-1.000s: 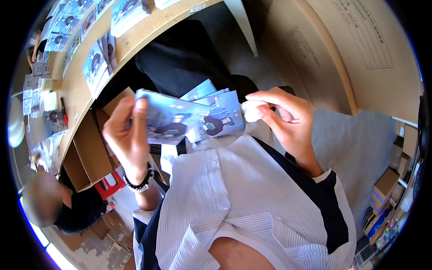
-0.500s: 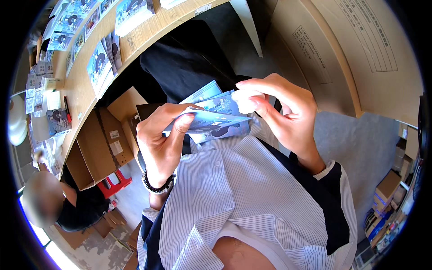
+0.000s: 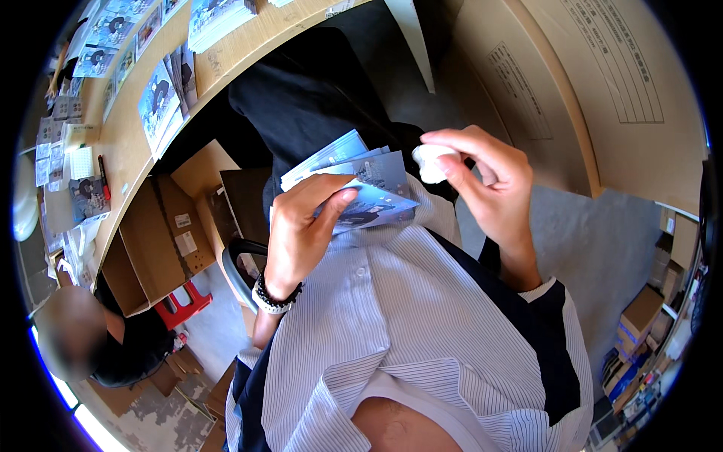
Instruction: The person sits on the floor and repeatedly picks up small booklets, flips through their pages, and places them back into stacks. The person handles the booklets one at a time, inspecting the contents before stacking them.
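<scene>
My left hand [image 3: 306,226] is closed on a fanned bunch of blue printed cards [image 3: 384,172], held above my lap with thumb and fingers at their left side. The front card tilts toward me, showing a dark drawn figure near its lower edge. To the right of the cards, my right hand [image 3: 493,177] pinches a crumpled white wad [image 3: 434,162] that looks like tissue or soft cloth. A small gap separates the wad from the cards. The fingers of my left hand partly hide the cards' left ends.
A wooden table [image 3: 215,74] curves along the upper left with stacks of printed cards [image 3: 160,102] on it. Below it stands an open cardboard box [image 3: 154,248] near a red stool [image 3: 186,305]. Large cardboard boxes [image 3: 542,98] rise at the right. Another person [image 3: 132,339] sits at lower left.
My right hand has moved right with the white wad, away from the cards. My left hand has shifted slightly right, and the front card's angle has changed.
</scene>
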Demonstrator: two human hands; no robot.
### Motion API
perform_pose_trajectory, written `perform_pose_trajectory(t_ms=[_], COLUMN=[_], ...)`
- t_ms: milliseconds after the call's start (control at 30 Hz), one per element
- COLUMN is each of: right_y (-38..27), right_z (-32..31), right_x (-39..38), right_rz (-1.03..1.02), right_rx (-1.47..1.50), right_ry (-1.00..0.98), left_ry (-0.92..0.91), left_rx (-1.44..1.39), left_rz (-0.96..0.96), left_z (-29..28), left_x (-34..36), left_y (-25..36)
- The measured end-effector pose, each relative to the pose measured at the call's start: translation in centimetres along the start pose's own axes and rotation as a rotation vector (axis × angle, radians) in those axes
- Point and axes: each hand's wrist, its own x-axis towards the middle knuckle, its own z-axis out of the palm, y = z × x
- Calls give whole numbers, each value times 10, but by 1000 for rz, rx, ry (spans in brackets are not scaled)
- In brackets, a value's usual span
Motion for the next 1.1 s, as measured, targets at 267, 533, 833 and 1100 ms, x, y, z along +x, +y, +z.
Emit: perform_pose_trajectory(t_ms=[267, 533, 833, 1100], right_y=[-5, -2, 8, -19], right_z=[27, 23, -15, 13], right_x=[0, -9, -22, -3], right_rz=[-251, -222, -43, -57], right_rx=[-46, -200, -158, -23], right_ry=[-92, -147, 8, -255], left_ry=[22, 320, 466, 372], left_rx=[-36, -8, 3, -196], left_rz=[75, -27, 191, 387], left_z=[-4, -18, -73, -40], left_x=[0, -9, -4, 0], left_y=[15, 9, 10, 14])
